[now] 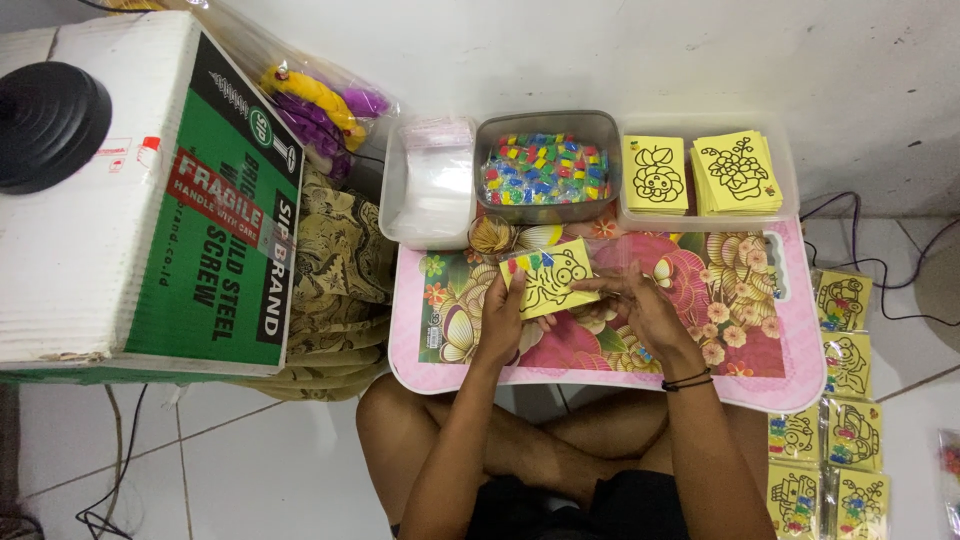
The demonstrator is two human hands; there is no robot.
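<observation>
My left hand (500,318) grips the lower left edge of a yellow drawing card (552,280) with a black outline picture and a strip of small colour packets along its top. My right hand (640,305) pinches the card's right side, where a clear plastic sleeve (612,256) seems to lie around it. Both hands hover over a pink floral lap table (700,330).
Behind the table stand a grey tub of colourful packets (545,168), a tray of clear sleeves (432,190) and a tray of yellow cards (708,172). Packed cards (835,400) lie on the floor at right. A large cardboard box (150,190) stands at left.
</observation>
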